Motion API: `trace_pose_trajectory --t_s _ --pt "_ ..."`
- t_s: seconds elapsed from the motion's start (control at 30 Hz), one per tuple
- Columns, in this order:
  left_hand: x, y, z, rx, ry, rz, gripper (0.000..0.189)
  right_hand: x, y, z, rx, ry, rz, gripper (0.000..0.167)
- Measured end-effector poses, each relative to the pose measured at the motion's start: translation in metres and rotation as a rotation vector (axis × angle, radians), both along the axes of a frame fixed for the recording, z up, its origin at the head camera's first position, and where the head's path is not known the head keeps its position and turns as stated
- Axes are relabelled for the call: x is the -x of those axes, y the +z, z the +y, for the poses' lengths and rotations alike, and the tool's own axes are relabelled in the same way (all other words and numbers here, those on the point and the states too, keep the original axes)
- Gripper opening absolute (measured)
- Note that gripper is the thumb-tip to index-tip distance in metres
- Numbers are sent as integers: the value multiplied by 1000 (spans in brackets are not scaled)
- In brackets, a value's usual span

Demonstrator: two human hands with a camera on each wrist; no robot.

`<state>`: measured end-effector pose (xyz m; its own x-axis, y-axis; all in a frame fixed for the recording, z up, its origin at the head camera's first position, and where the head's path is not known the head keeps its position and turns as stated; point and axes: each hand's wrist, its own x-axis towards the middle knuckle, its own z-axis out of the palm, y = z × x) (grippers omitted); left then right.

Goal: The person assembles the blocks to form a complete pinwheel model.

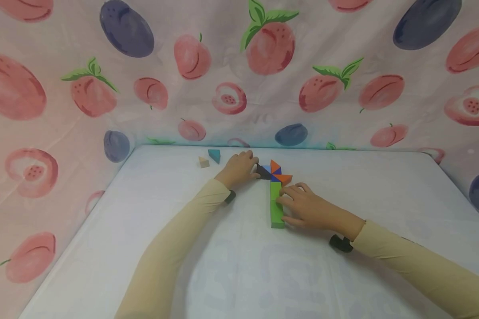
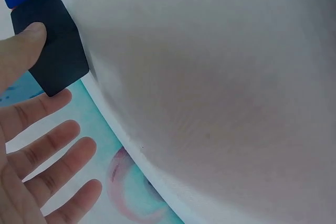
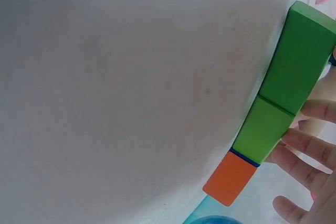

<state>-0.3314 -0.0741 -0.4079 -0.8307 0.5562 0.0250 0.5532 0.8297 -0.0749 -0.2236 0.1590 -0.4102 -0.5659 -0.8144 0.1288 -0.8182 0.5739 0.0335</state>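
Observation:
My left hand (image 1: 238,169) pinches a black triangular block (image 1: 262,173) at the left of a pinwheel of blocks. In the left wrist view the thumb lies on its black face and the index fingertip meets its corner; the other fingers are spread. Orange triangles (image 1: 275,166), dark blue pieces (image 1: 277,171) and a light blue piece (image 1: 266,168) make up the rest of the pinwheel. Below it, two green blocks (image 1: 277,215) form a straight stem. Relaxed fingers of my right hand (image 1: 313,208) touch the stem's right side, seen also in the right wrist view.
To the left of my left hand lie a teal triangular block (image 1: 214,155) and a small natural-wood block (image 1: 203,162). The white table (image 1: 239,274) ends at a fruit-patterned cloth (image 1: 223,62) behind and at the sides. Dark wrist devices (image 1: 340,243) sit beneath both wrists.

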Motion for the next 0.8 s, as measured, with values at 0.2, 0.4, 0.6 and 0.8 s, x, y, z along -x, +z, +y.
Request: trace_pose_trajectory --t_s 0.2,0.4,0.6,0.8 --pt "-2 0 0 8 -10 -11 46 -1 1 -1 13 10 2 42" --pt "0 -3 0 11 -11 9 46 -1 2 0 14 9 2 42" --pt "1 -3 1 21 9 27 47 -1 2 -1 1 -5 -16 42" --pt "1 -3 3 7 64 5 49 -1 3 -1 -4 -5 -11 43"
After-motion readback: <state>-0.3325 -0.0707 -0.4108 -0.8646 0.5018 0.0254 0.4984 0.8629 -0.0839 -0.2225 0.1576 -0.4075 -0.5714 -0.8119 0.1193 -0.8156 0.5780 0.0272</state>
